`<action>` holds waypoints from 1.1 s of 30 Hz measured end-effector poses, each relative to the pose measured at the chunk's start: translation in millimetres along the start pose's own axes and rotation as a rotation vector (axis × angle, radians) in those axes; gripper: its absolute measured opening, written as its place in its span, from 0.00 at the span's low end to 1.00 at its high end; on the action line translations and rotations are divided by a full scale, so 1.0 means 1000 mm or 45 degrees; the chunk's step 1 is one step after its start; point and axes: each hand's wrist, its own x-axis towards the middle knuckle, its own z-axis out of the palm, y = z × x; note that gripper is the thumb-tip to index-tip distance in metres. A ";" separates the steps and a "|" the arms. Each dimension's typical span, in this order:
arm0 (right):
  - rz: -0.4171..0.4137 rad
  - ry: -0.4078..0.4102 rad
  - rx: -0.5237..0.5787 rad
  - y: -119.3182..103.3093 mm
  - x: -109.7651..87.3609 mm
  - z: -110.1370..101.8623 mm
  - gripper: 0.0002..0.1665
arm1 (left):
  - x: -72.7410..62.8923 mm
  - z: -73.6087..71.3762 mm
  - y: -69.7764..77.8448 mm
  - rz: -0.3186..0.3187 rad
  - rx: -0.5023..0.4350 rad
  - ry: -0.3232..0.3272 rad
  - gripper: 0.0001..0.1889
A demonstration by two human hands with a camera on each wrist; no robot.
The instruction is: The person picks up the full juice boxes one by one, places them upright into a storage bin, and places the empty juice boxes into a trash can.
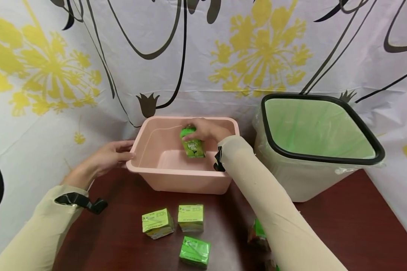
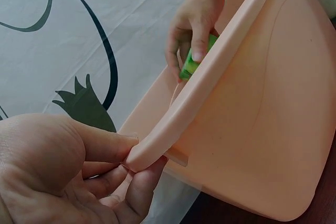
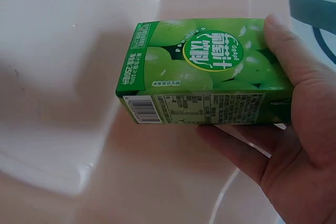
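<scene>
A green grape juice box (image 3: 194, 66) is gripped in my right hand (image 1: 205, 130), thumb on one side and fingers on the other. It hangs inside the pink plastic basin (image 1: 183, 183), above the basin's floor. My left hand (image 1: 109, 158) pinches the basin's left rim between thumb and fingers, as the left wrist view shows closely at the rim (image 2: 157, 142). In front of the basin stand two yellow-green boxes (image 1: 157, 222) (image 1: 190, 216) and one brighter green box (image 1: 195, 251).
A white bin (image 1: 285, 177) with a black rim and a clear liner stands right of the basin. More green packs (image 1: 259, 229) sit partly under my right forearm. Patterned cloth (image 1: 196, 75) hangs behind the dark red table (image 1: 115, 226).
</scene>
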 end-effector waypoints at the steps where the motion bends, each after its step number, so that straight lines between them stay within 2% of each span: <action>1: 0.012 -0.004 0.003 0.001 0.002 0.003 0.32 | 0.000 0.000 0.000 0.001 -0.006 -0.001 0.33; 7: 0.013 0.000 -0.012 0.003 0.006 0.014 0.28 | 0.000 0.000 -0.001 0.013 -0.017 -0.012 0.33; 11: 0.019 -0.029 0.030 0.003 0.007 0.019 0.26 | -0.001 -0.001 -0.002 0.004 -0.005 -0.006 0.33; 14: 0.024 -0.057 0.052 0.004 0.008 0.019 0.28 | 0.000 -0.001 -0.001 0.007 -0.007 -0.005 0.33; 17: 0.008 -0.064 0.007 0.004 0.009 0.019 0.29 | 0.001 -0.001 -0.001 0.017 -0.020 -0.011 0.33; 25: -0.025 -0.102 0.066 0.002 0.010 0.022 0.30 | 0.003 -0.001 -0.001 0.023 -0.034 -0.027 0.33; 33: 0.020 -0.116 -0.015 0.006 0.006 0.024 0.31 | 0.002 0.001 -0.001 0.039 -0.032 -0.021 0.32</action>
